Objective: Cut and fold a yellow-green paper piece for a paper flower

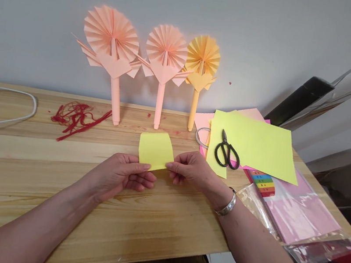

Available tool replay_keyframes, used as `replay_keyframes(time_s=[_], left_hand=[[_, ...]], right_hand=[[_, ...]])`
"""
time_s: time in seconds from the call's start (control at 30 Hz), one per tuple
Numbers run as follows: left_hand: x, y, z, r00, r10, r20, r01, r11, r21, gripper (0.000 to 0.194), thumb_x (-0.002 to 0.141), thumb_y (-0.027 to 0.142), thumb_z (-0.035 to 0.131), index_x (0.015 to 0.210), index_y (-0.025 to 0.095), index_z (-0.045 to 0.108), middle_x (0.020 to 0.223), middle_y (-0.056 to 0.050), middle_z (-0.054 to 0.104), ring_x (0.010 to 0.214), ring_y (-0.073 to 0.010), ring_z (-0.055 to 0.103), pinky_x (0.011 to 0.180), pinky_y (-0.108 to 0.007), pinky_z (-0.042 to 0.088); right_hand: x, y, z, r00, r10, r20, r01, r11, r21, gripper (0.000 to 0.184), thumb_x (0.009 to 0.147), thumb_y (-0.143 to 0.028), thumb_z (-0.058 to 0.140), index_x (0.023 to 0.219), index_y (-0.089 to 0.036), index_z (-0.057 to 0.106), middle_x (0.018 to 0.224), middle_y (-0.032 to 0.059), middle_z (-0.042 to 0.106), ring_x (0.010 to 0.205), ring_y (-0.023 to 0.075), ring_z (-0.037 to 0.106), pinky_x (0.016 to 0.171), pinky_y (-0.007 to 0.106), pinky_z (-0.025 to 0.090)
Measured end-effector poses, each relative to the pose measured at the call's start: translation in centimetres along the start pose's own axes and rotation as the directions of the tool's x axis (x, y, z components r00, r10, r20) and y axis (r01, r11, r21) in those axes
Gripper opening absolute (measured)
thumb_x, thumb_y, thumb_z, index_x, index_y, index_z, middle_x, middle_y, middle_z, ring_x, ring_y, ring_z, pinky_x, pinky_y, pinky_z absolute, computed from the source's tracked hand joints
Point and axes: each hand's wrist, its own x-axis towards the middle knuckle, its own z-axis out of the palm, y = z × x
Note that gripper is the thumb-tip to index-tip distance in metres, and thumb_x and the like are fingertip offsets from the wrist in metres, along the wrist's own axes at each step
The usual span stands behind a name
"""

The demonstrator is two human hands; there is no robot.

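Note:
Between my two hands is a small yellow piece of paper (156,150), held just above the wooden table. My left hand (131,172) pinches its lower left corner with the thumb on top. At the lower right corner, my right hand (186,167) grips the paper between thumb and fingers. Beyond it, three folded paper flowers lean on the wall: a large pink flower (112,35), a smaller pink flower (168,46) and an orange flower (203,53), each with a rolled stem and a heart-shaped piece.
Black-handled scissors (227,153) rest on yellow paper sheets (260,140) at the right. Nearer lies a plastic packet of pink paper (303,209). Red threads (76,118) and a white cable (32,97) lie on the left of the wooden table (41,159).

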Motion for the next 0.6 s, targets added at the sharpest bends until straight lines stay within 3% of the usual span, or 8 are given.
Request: replay_keyframes(time_s=[0.27,0.6], left_hand=[[0.13,-0.04,-0.09,1.0,0.004,-0.021,-0.004,1.0,0.01,0.005,0.071,0.015,0.068,0.07,0.01,0.068,0.067,-0.012,0.075,0.058,-0.0169,0.07,0.047,-0.019,0.052],[0.24,-0.14,-0.17,0.998,0.031,-0.046,-0.027,0.996,0.085,0.009,0.07,0.02,0.071,0.066,0.012,0.068,0.062,-0.006,0.073,0.051,-0.0109,0.065,0.046,-0.016,0.05]], right_hand=[[0.07,0.21,-0.06,1.0,-0.004,0.003,0.004,1.0,-0.006,0.031,0.072,-0.033,0.067,0.053,-0.013,0.055,0.049,-0.0012,0.057,0.042,0.0059,0.053,0.042,0.016,0.039],[-0.1,-0.04,0.03,0.999,-0.023,-0.035,0.021,0.999,-0.045,0.03,0.072,-0.032,0.067,0.053,-0.013,0.055,0.049,-0.0009,0.057,0.043,0.0061,0.052,0.042,0.017,0.039]])
